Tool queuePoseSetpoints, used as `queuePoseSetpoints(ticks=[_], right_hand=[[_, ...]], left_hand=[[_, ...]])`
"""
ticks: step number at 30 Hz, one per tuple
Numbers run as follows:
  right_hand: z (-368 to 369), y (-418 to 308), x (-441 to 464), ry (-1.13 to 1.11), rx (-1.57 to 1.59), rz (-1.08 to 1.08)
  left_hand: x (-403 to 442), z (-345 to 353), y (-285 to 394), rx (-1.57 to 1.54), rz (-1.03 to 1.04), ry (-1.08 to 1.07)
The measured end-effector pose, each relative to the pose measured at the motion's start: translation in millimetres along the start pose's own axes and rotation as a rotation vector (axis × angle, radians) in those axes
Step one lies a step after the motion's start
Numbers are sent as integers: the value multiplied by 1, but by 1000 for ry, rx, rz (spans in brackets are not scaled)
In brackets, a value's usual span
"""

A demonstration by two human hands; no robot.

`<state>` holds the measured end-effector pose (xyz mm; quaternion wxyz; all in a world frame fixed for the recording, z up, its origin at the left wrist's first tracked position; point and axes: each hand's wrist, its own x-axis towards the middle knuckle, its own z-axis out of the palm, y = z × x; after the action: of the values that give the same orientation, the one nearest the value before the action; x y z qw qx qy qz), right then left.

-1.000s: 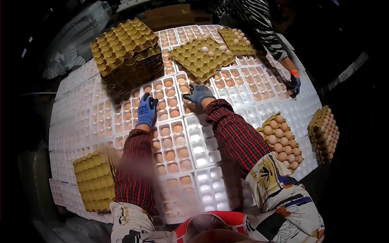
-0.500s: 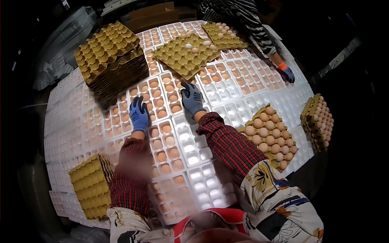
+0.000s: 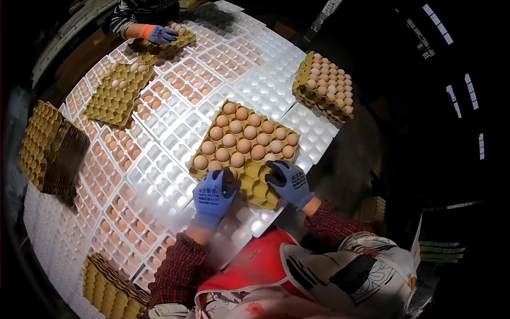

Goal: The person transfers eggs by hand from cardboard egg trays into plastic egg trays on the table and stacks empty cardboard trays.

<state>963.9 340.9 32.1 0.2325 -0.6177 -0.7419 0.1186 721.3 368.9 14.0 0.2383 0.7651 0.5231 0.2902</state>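
Note:
A moulded pulp tray [image 3: 257, 186] of brown eggs [image 3: 244, 145] lies tilted across the near edge of the white plastic trays. Several cups along its near side hold no egg. My left hand [image 3: 215, 194], in a blue-grey glove with dark fingertips, curls round an egg [image 3: 231, 173] at the near left of the pulp tray. At the near right, my gloved right hand [image 3: 291, 183] has its fingers bent in over the cups, close beside another egg [image 3: 270, 157]. Its palm side is hidden, so I cannot see what those fingers hold.
White plastic trays [image 3: 178, 141] cover the table, many with eggs in their pockets. Stacked pulp trays [image 3: 40, 149] stand at left, more [image 3: 114, 284] at near left. A loaded egg stack [image 3: 324, 85] stands at far right. A co-worker's gloved hand [image 3: 158, 34] rests by another tray.
My view has swung right. Both hands have left the white egg trays and come to the pulp tray of eggs, where several near cups are now bare. The co-worker's hand is at a pulp tray.

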Motion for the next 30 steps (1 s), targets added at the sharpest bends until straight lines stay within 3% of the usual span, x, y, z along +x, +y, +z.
queuePoseSetpoints(ticks=[2,7,8,10,11,12,14,15,16,17,19,20,21,22,26,28,30], right_hand=[[-13,25,3,-90,-212,223],[4,46,1,-245,-299,239],[0,50,1,-245,-293,237],[-10,58,1,-183,-24,171],[-14,66,-1,-112,100,187],[-15,77,-4,44,545,171],[-24,100,-3,104,1370,483],[-39,105,4,11,1511,613],[-32,126,9,-113,1331,609],[-34,120,20,-155,812,453],[-29,96,32,-121,-57,150],[-14,100,30,-155,-225,79],[-13,93,32,-174,-246,125],[-14,88,34,-194,-269,171],[-3,119,27,-159,-139,108],[1,145,20,90,739,89],[-46,148,23,-71,1343,399]], left_hand=[[1,24,22,249,-62,4],[9,58,25,504,-231,39],[9,59,23,417,-252,50],[9,45,24,252,-291,66],[10,41,24,149,-234,207],[12,31,34,-17,-258,283],[14,49,6,-652,-325,318],[26,31,38,-1003,-564,155],[37,57,28,-785,-423,66],[45,73,39,-391,-101,103],[59,80,98,65,-180,-80],[61,96,107,254,-162,-132],[65,111,110,368,-163,-206],[64,135,96,449,-97,-114],[67,127,107,396,-163,-160],[56,112,91,321,-208,-196],[40,83,63,-448,-224,23]])
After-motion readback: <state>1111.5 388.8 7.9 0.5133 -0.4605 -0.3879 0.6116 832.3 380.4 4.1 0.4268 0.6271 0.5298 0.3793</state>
